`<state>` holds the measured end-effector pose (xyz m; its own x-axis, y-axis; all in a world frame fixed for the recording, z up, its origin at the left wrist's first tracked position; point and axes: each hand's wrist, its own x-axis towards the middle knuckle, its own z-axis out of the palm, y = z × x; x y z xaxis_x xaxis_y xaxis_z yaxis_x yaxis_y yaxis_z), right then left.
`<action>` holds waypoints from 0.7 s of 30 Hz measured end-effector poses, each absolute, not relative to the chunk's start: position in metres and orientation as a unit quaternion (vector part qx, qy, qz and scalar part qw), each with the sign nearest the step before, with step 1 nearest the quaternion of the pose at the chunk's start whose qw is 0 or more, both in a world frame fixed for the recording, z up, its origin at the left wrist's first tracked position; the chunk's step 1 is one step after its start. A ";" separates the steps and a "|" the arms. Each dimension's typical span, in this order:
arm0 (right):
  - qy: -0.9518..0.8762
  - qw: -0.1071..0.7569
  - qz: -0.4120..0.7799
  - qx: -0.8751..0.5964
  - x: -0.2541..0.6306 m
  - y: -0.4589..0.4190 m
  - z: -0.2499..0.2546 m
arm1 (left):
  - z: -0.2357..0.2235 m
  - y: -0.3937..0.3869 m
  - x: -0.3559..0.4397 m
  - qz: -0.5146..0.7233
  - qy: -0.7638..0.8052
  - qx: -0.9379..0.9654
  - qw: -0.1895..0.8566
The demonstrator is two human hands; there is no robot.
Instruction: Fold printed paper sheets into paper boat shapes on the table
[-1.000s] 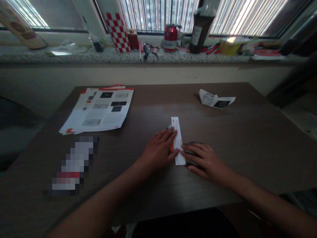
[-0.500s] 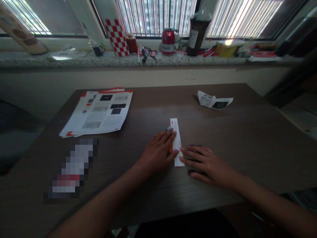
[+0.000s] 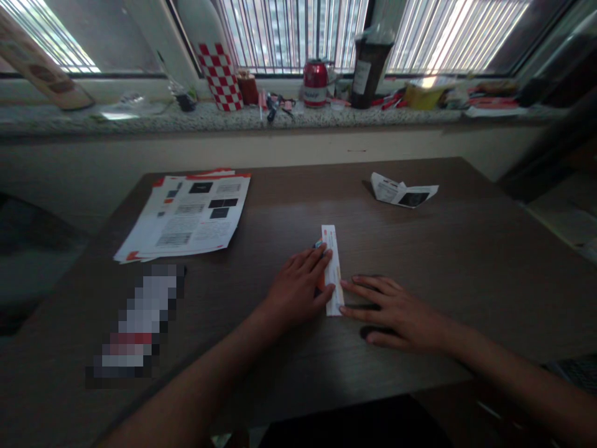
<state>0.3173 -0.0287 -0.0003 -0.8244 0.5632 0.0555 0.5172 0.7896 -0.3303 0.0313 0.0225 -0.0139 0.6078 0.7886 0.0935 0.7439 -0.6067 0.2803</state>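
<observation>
A narrow strip of folded white paper (image 3: 332,261) lies lengthwise on the brown table, with an orange and dark printed part showing along its left side. My left hand (image 3: 301,280) rests flat over that left side, its fingertips on the strip and its fingers stretched out. My right hand (image 3: 396,311) is spread beside the strip's lower right edge. Two of its fingertips meet or nearly meet that edge, and its thumb is held apart lower down. Neither hand grips anything.
Printed sheets (image 3: 196,218) are stacked at the back left. Below them lies a pixelated, unreadable object (image 3: 144,317). A folded paper piece (image 3: 403,193) stands at the back right. The windowsill holds a red can (image 3: 315,84), a dark cup (image 3: 368,74) and a checkered bottle (image 3: 221,78).
My right thumb has shifted slightly away from the strip, and the right fingers sit slightly more apart. The left hand stays almost in place. The whole view has tipped a little.
</observation>
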 end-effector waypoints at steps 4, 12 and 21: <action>-0.924 0.115 0.191 -0.312 0.316 -0.017 0.002 | -0.011 0.024 0.028 0.102 0.423 0.895 0.098; -0.897 0.170 0.170 -0.370 0.302 0.027 0.002 | -0.012 0.037 0.017 0.078 0.371 0.919 0.110; -0.919 0.131 0.113 -0.355 0.294 0.053 -0.006 | -0.006 0.040 0.007 0.067 0.371 0.922 0.093</action>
